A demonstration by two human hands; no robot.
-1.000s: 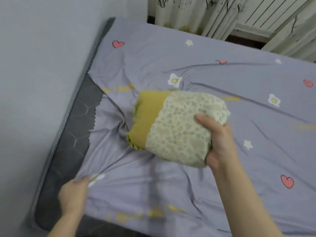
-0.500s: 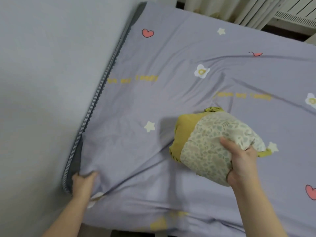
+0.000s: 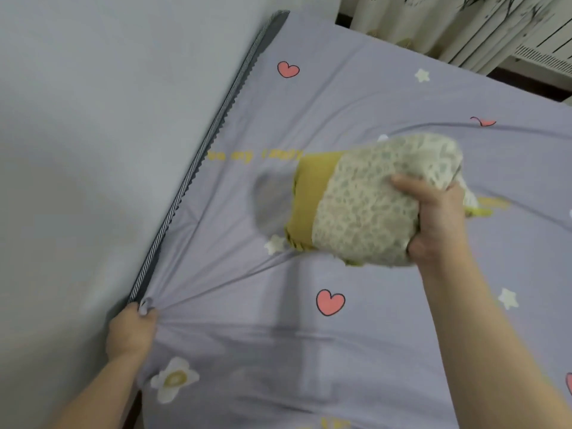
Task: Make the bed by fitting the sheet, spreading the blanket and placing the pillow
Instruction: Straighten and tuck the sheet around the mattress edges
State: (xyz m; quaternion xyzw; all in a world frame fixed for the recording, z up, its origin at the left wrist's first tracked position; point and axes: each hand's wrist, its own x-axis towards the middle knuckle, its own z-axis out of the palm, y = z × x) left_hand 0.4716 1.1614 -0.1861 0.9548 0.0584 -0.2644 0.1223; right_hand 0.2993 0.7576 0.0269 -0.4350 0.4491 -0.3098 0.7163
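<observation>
A lilac sheet [image 3: 356, 97] printed with hearts, stars and fried eggs covers the mattress. My left hand [image 3: 131, 331] pinches the sheet's edge at the left side of the bed, by the striped mattress border [image 3: 198, 178], and creases fan out from the grip. My right hand [image 3: 436, 221] holds a small pillow [image 3: 365, 205], cream with a leaf print and a mustard-yellow end, lifted a little above the sheet at mid-bed. Its shadow falls on the sheet to the left.
A pale grey wall [image 3: 93, 134] runs close along the bed's left side. Patterned curtains [image 3: 448, 23] and a white radiator [image 3: 544, 48] stand beyond the far edge, over a strip of dark floor [image 3: 526, 85].
The sheet has been pulled left over the bare dark mattress up to the striped border. My right hand has raised the pillow off the sheet and carried it further up the bed.
</observation>
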